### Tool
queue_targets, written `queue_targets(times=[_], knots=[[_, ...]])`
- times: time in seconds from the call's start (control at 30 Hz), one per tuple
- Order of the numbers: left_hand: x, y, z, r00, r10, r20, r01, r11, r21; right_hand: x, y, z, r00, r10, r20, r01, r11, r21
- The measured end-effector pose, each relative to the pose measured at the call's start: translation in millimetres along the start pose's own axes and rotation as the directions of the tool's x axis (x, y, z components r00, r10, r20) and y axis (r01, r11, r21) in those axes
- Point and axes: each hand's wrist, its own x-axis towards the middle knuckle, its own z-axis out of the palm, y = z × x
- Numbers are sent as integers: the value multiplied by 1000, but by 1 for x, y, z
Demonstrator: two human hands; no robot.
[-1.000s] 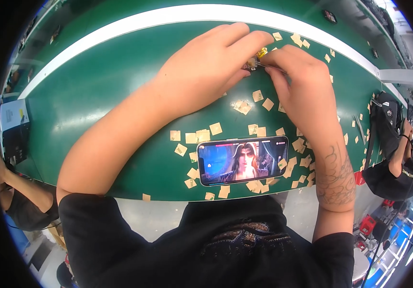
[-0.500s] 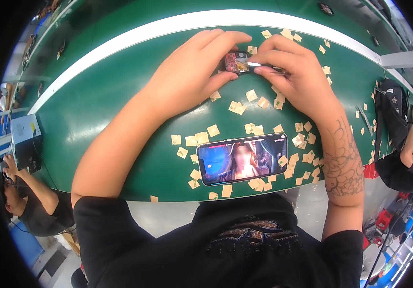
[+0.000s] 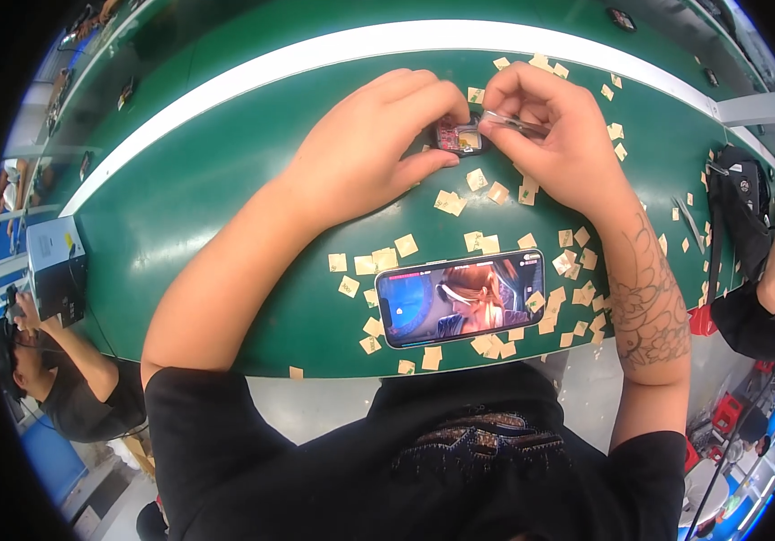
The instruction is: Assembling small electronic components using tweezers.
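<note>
A small dark-cased device lies on the green counter toward its far side, with its open face up and showing a reddish circuit board on the left and a pale patch on the right. Its long axis appears to run roughly left to right; the left end is partly covered, so the exact tilt cannot be told.

The left hand grasps the device from the left, thumb at the near edge and curled fingers at the far edge. The right hand is pinched around slim metal tweezers, whose length slopes from the palm leftward and slightly away from the person, the pale tip pointing at the right end of the device. Whether the tip touches it cannot be told.

Small tan paper squares are scattered nearer the person and to the right. Among them a phone lies screen up, its long axis left to right with the right end slightly farther away; a few squares overlap its right edge.

Farther right are a thin metal tool, slanting, and a black bag. A white-topped box stands at the left end. Beyond the hands, a white strip arches across.
</note>
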Motion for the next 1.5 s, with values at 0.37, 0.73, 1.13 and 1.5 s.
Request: queue_targets(times=[0.37, 0.73, 1.13, 1.5], knots=[[-2, 1, 2, 990, 140, -21, -134, 975, 180, -5, -4, -22, 985, 50, 168, -64, 995, 83], [-2, 2, 1, 984, 178, -9, -170, 956, 239, -9, -23, -1, 1000, -18, 16, 22, 964, -266], [-1, 5, 1, 992, 114, -45, -106, 982, 158, -13, -20, 12, 990, -130, -58, 109, 954, -281], [-3, 4, 2, 996, 67, -64, -62, 995, 73, -14, -13, 16, 983, 168, -71, -171, 984, -53]])
